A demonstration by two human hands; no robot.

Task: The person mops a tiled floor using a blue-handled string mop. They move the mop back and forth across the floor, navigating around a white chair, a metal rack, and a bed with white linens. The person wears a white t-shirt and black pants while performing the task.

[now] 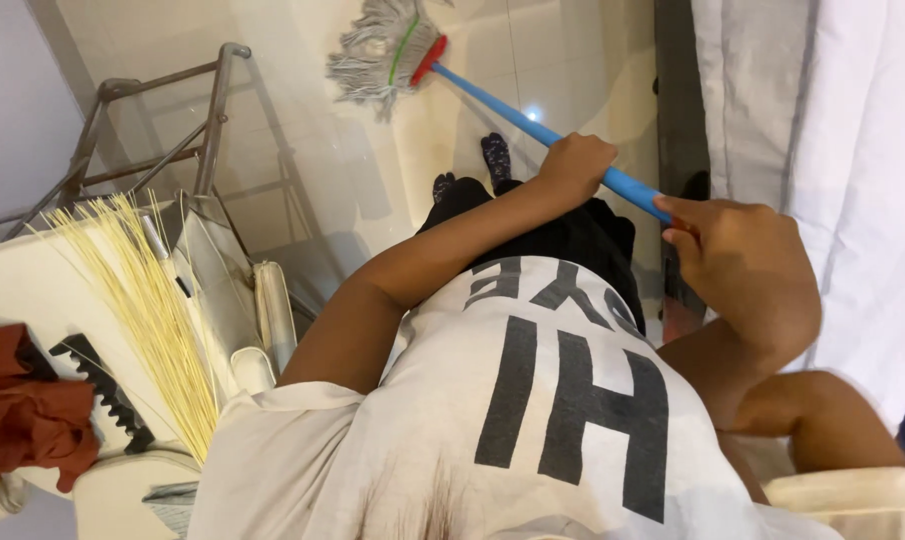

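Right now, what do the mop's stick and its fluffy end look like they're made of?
The mop handle looks like smooth blue plastic or coated metal, since it shines evenly. The mop head looks like grey cotton yarn, with loose, frayed strands. Both the left hand and right hand grip the handle.

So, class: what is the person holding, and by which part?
A mop, gripped by its blue handle: the left hand partway down the shaft, the right hand at the upper end.

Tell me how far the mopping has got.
Done: cannot tell; the pale floor shines, but no wet patch is plain. In hand: left hand and right hand grip the blue mop handle, grey mop head on the tiles. Left: unclear.
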